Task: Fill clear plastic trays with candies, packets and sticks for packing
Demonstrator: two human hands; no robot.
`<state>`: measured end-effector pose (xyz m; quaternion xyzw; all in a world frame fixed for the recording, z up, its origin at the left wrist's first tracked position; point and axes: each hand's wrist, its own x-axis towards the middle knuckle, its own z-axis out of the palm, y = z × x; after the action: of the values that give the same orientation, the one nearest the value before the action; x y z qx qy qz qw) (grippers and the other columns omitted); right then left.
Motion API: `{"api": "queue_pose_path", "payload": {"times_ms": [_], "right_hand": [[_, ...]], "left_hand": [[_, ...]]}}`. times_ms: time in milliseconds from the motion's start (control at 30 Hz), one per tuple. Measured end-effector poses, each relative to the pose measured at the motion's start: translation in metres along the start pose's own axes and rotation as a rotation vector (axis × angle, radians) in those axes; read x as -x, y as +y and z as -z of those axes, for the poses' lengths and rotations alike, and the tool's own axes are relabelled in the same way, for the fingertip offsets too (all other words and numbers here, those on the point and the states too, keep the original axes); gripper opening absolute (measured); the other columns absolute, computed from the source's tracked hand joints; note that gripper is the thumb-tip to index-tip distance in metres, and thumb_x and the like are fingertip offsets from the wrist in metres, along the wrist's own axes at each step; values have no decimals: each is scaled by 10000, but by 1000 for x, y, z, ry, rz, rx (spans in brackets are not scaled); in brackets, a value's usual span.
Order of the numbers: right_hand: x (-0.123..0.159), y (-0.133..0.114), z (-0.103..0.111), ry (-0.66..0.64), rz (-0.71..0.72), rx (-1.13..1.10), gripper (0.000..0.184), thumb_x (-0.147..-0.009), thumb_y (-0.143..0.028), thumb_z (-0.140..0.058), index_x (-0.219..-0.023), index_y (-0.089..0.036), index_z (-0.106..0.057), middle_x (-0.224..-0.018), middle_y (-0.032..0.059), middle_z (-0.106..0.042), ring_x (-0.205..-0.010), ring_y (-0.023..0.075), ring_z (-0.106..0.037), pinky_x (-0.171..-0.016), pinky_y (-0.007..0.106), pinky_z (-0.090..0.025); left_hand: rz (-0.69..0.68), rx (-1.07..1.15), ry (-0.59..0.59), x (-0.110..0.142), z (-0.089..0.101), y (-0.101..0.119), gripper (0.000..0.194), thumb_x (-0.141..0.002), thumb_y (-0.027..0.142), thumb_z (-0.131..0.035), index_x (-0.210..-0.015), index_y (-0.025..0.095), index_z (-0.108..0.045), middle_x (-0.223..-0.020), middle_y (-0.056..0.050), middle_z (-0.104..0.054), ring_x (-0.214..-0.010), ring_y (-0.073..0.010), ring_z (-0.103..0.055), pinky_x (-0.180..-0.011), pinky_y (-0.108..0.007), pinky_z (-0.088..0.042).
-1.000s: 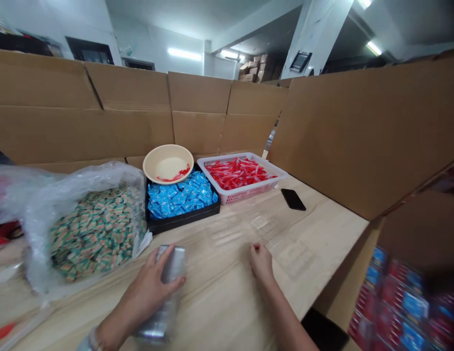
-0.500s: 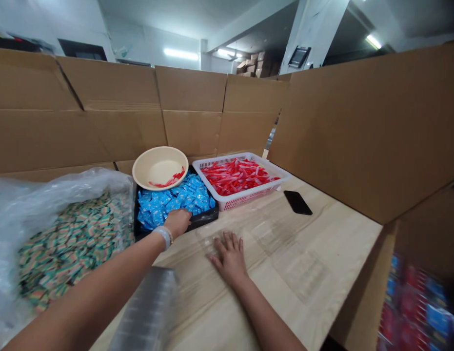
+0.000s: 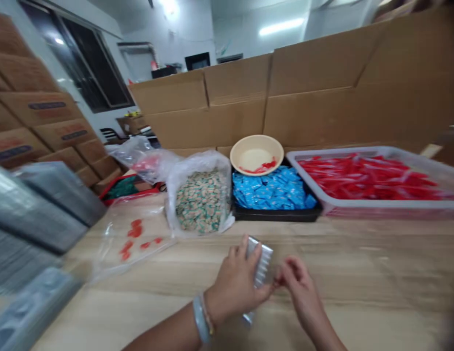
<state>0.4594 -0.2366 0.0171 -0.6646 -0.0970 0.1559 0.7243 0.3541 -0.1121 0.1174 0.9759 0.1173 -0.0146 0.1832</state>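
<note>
On the near part of the table, my left hand (image 3: pixel 236 280), with a band and bracelet at the wrist, is wrapped over a stack of clear ridged plastic trays (image 3: pixel 264 265). My right hand (image 3: pixel 302 290) is just right of the stack, its thumb and fingers pinched together close to my left thumb. Motion blurs whatever lies between those fingertips. Behind both hands, a black tray (image 3: pixel 278 214) holds small blue packets (image 3: pixel 268 187). A cream bowl (image 3: pixel 237 163) with a few red pieces sits over its back.
At right stands a white basket (image 3: pixel 365 204) of red plastic items. Left of the black tray is a plastic bag (image 3: pixel 170 204) of small green-and-beige packets. Red pieces (image 3: pixel 136 229) lie on clear plastic. Stacked plastic trays (image 3: pixel 62 195) are at far left; a cardboard wall (image 3: pixel 307 112) borders the back.
My view has swung left. My left hand has gone from the black tray's edge to the clear stack. My right hand, spread flat on the table before, is now pinched beside it.
</note>
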Motion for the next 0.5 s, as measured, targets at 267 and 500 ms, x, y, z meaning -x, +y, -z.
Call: {"api": "queue_pose_path", "payload": {"times_ms": [267, 500], "right_hand": [[38, -3, -45, -225, -313, -430, 319, -562, -414, -694, -636, -187, -482, -493, -69, -439, -438, 72, -396, -408, 176, -311], [34, -25, -47, -233, -112, 8, 276, -625, -405, -587, -536, -187, -442, -368, -90, -366, -315, 58, -313, -331, 189, -231]], "left_hand": [[6, 123, -6, 14, -1, -17, 928, -533, 703, -514, -1308, 258, -265, -1415, -84, -141, -1180, -347, -307, -915, -442, -338], [-53, 83, 10, 14, -8, -19, 562, -795, 537, -312, -1292, 274, -305, -1417, -78, -151, -1174, -274, -371, -946, -397, -304]]}}
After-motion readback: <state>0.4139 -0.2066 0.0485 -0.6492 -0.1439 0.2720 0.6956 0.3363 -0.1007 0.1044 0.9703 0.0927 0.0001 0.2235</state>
